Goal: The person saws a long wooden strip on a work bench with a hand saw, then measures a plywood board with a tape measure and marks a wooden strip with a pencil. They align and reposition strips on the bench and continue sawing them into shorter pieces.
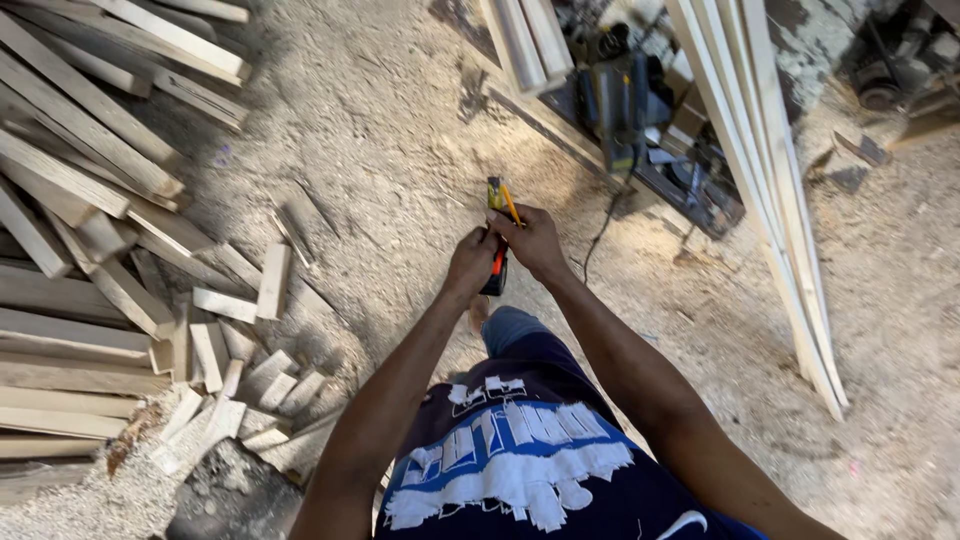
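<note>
Head view looks straight down on a small black tool (495,272) with an orange stripe, held upright between both hands above the sawdust floor (400,130); its yellow-marked top end pokes out above the knuckles, and a thin yellow pencil (511,204) slants up beside it; the right hand (533,242) is curled over the upper part of the tool, fingers closed on it with the pencil rising out of that grip; the left hand (470,262) is closed around the tool's left side, touching the right hand; both forearms run down to the bottom of the picture, over a dark shirt (520,470) with blue and white print; just below the hands a knee in blue trousers (508,325) shows; to the left, short wood offcuts (240,340) lie scattered on the floor, and beyond them longer planks (70,150) are stacked in a loose pile; to the upper right, long pale strips of timber (780,190) lean across the view; between them and the hands sits a dark power tool (625,110) with a cord trailing toward the hands.
</note>
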